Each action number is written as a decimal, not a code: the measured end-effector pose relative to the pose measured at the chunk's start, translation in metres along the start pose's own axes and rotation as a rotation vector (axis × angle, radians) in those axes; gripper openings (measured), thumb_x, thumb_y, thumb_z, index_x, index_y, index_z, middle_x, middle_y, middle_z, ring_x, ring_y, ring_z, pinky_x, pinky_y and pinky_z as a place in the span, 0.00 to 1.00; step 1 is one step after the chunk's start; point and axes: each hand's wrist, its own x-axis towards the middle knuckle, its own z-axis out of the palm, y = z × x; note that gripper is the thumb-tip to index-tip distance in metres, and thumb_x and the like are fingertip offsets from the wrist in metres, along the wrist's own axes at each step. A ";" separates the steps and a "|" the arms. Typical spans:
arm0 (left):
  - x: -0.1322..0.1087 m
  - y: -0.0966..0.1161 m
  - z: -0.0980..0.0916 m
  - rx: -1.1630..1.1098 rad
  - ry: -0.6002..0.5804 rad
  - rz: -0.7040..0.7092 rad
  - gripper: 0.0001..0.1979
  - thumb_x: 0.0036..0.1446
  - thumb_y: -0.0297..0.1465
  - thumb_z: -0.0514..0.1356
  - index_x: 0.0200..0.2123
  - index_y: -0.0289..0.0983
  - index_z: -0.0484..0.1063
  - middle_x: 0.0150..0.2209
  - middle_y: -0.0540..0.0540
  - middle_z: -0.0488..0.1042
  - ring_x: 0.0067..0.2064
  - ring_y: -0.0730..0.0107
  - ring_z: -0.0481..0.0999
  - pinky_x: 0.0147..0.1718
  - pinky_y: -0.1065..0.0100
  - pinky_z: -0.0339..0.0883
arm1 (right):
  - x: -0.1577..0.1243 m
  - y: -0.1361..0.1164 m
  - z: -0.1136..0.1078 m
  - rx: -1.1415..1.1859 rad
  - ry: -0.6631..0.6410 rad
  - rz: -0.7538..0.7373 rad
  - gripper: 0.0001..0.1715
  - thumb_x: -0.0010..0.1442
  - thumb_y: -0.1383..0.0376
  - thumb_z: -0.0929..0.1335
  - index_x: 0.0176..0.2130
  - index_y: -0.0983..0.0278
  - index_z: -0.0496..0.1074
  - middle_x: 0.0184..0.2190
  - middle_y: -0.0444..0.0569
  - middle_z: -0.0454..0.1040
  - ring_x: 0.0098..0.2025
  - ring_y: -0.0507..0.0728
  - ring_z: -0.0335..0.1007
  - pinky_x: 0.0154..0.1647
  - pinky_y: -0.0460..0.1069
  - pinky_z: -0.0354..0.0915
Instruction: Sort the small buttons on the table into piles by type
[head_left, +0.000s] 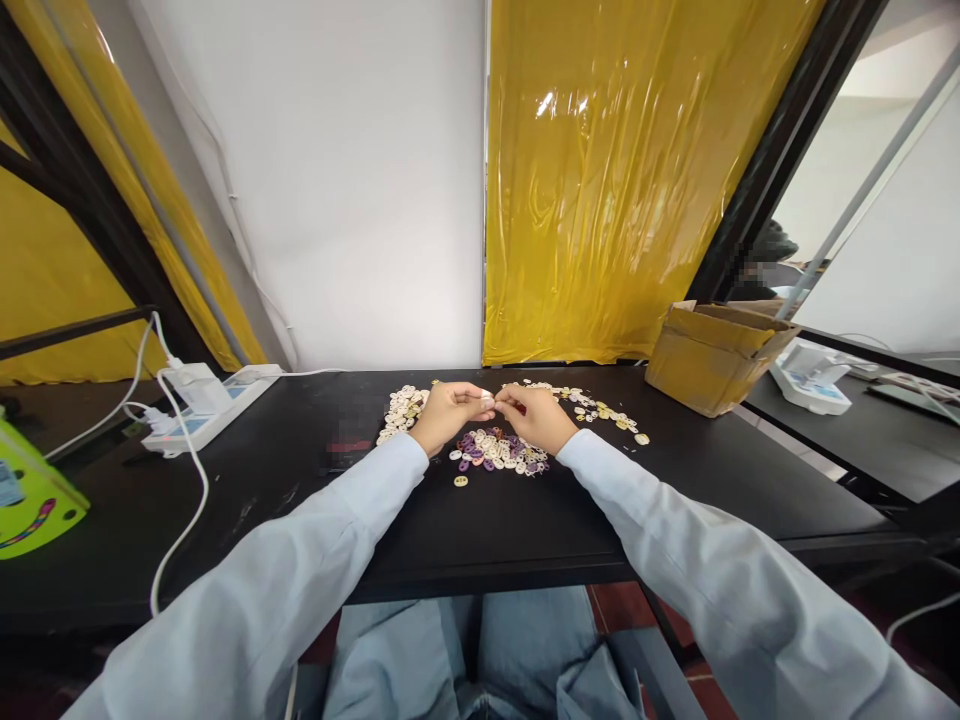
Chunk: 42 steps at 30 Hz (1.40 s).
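My left hand (451,412) and my right hand (536,412) meet over the black table, fingertips pinched together and touching. A small white piece (486,396), perhaps a button, shows at the left fingertips; the fingers mostly cover it. What the right fingertips pinch is hidden. Below my hands lies a mixed pile of white, purple and orange-brown button-like pieces (499,452). A group of cream pieces (403,410) lies beside my left hand. Cream and yellowish pieces (600,412) trail off beyond my right hand. One yellowish oval piece (460,482) sits alone, nearer to me.
A cardboard box (709,360) stands at the table's back right. On the left are a white power strip (217,405) with plugs and cables, and a bright green container (37,500). A yellow plastic curtain (600,200) and a white wall (360,180) rise behind the black table (510,540).
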 end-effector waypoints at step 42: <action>0.003 -0.009 0.001 1.287 -0.205 0.484 0.09 0.60 0.24 0.48 0.41 0.34 0.66 0.37 0.41 0.71 0.40 0.60 0.72 0.40 0.62 0.64 | 0.001 -0.004 0.007 -0.404 -0.111 0.126 0.11 0.65 0.63 0.60 0.40 0.61 0.71 0.33 0.50 0.78 0.34 0.57 0.72 0.32 0.48 0.55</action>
